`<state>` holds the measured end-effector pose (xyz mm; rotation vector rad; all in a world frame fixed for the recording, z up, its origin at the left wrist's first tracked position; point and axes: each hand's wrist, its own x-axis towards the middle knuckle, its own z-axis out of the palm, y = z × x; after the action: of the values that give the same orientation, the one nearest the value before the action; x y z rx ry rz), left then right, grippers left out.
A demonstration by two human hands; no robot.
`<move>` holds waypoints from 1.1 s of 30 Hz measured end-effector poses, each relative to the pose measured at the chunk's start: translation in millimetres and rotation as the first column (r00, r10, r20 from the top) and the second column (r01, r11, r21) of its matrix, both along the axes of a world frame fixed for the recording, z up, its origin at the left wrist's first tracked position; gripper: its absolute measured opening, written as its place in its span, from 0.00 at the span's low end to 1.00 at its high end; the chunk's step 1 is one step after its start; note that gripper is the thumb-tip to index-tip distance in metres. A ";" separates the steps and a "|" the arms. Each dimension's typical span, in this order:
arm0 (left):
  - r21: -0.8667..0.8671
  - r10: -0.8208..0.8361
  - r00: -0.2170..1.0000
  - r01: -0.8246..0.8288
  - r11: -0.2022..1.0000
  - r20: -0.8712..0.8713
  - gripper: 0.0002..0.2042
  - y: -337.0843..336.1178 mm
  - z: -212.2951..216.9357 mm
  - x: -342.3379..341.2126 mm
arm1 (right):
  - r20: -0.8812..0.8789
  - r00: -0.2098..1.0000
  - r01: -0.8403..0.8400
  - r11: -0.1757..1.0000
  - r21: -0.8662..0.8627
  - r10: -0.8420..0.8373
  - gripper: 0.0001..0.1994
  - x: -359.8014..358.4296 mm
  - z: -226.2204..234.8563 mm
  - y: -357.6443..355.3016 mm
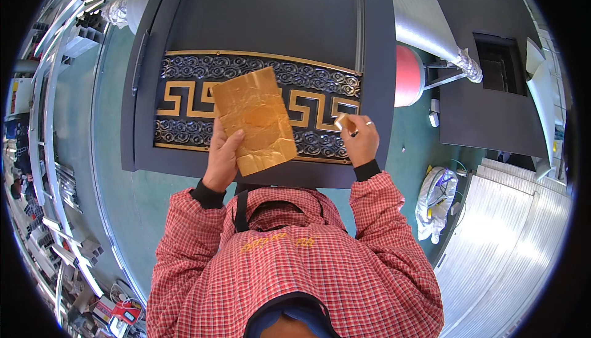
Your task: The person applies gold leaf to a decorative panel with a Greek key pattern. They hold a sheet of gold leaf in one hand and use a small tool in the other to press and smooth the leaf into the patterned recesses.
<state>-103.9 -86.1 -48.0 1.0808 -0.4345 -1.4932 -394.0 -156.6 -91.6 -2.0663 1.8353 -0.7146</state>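
My left hand (pixel 220 158) grips the lower left edge of a crinkled gold foil sheet (pixel 255 113), thumb on top. The sheet is held tilted above a dark grey door panel (pixel 277 12) and hides part of its decoration. On the panel runs a band of gold key-pattern trim (pixel 308 109), between two strips of glossy dark scrollwork (pixel 191 67). My right hand (pixel 362 145) is closed over the right end of the band, pinching a small curled gold piece (pixel 342 122) with a pale edge. What that piece is exactly cannot be made out.
Right of the panel are a pink roll (pixel 409 76) and a wrapped white roll (pixel 431 27) on a metal stand. Another dark panel (pixel 455 116) with a rectangular opening lies beyond. Silvery sheets (pixel 505 233) are stacked lower right. Metal racks (pixel 46 153) line the left.
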 end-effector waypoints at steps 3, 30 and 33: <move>-0.007 -0.037 0.999 0.037 0.999 -0.019 0.27 -3.6 -3.7 -2.8 | 0.235 0.971 -0.027 0.999 -0.044 0.036 0.15 34.0 43.5 0.4; 0.030 -0.185 0.982 0.184 0.982 0.027 0.22 -32.0 -8.4 22.9 | 0.027 0.974 0.225 0.974 -0.018 -0.224 0.10 20.8 -38.6 -50.0; 0.026 -0.177 0.984 0.177 0.984 0.013 0.22 -36.3 -6.3 20.1 | -0.010 0.981 0.192 0.972 0.132 -0.193 0.08 18.3 -43.9 -43.0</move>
<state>-83.8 -122.4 -54.2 1.0970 -0.5354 -1.6507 -375.7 -199.6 -135.6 -1.8220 2.0429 -0.6227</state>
